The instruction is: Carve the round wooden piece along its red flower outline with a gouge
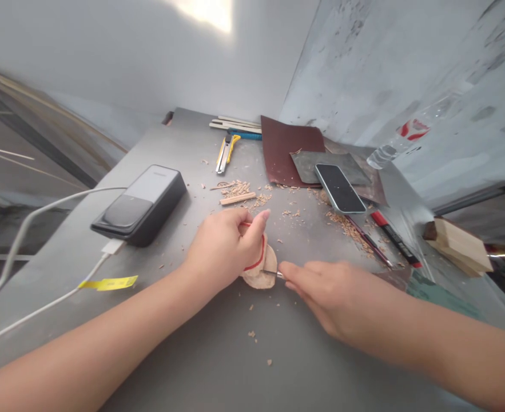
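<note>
A small pale wooden piece (261,278) with a rounded outline and a red line drawn on it lies on the grey table (218,355). My left hand (226,240) is closed over its far left part, thumb along the top, and covers much of it. My right hand (321,286) grips a thin metal-bladed carving tool (273,273), its handle hidden in the fingers. The blade tip touches the near right part of the wood. Wood shavings (239,189) and a small wooden stick (237,198) lie just beyond my left hand.
At left sits a black power bank (144,203) with a white cable (67,294). Farther back are a yellow utility knife (226,151) and sandpaper sheets (289,149). To the right are a phone (340,189), a pencil (370,240), a red-capped marker (396,238), a wood block (460,246) and a bottle (410,131).
</note>
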Tool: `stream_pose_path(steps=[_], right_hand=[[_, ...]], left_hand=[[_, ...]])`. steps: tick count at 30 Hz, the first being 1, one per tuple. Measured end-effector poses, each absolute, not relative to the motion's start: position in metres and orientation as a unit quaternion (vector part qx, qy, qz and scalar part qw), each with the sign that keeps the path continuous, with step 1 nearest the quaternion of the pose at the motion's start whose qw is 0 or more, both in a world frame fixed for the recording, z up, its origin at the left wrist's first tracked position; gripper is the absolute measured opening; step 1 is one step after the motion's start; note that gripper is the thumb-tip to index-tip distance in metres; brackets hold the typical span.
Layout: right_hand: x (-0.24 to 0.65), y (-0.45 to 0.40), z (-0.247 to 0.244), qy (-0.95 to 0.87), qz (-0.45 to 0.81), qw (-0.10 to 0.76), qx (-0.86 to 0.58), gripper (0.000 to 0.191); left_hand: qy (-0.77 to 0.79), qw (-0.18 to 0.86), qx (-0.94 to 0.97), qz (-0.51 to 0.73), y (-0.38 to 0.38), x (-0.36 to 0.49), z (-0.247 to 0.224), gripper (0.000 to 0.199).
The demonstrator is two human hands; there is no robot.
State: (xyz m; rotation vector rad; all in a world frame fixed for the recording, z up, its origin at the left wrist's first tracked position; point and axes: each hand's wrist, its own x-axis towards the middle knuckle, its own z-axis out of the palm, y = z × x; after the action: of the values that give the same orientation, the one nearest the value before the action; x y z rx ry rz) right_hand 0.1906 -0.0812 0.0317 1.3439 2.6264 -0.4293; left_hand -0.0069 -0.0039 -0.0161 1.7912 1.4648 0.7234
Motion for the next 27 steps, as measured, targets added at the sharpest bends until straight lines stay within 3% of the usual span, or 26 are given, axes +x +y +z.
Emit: stream_pose_path(steps=[1,3,5,8,11,14,20,27], right_hand=[[0.188,-0.078,0.034,0.848,-0.214,0.074,0.479,0.025],[0.185,-0.072,0.039,0.795,-0.318,0.067,0.513,0.031],[0.185,-0.068,0.041,0.79,-0.336,0.073,0.508,0.033],[0.19,-0.069,0.038,0.871,-0.193,0.084,0.444,0.023],[0.194,-0.077,0.034,0.93,0.019,0.093,0.354,0.046],[0.192,-0.082,0.032,0.931,0.087,0.088,0.343,0.052],[0.176,-0.07,0.032,0.875,-0.181,0.089,0.439,0.018],[0.187,-0.074,0.05,0.839,-0.176,0.049,0.512,0.025]], left_hand=[[0.563,0.351,0.693,0.281,-0.004,-0.007,-0.016,0.051],[0.561,0.354,0.694,0.281,-0.004,-0.007,-0.017,0.051],[0.563,0.357,0.691,0.279,-0.004,-0.006,-0.017,0.05],[0.566,0.362,0.686,0.278,-0.004,-0.006,-0.017,0.051],[0.562,0.362,0.687,0.284,-0.003,-0.007,-0.016,0.052],[0.565,0.355,0.688,0.283,-0.004,-0.005,-0.017,0.052],[0.536,0.359,0.69,0.327,-0.008,-0.001,-0.018,0.053],[0.545,0.391,0.609,0.424,0.007,-0.027,0.005,0.057]])
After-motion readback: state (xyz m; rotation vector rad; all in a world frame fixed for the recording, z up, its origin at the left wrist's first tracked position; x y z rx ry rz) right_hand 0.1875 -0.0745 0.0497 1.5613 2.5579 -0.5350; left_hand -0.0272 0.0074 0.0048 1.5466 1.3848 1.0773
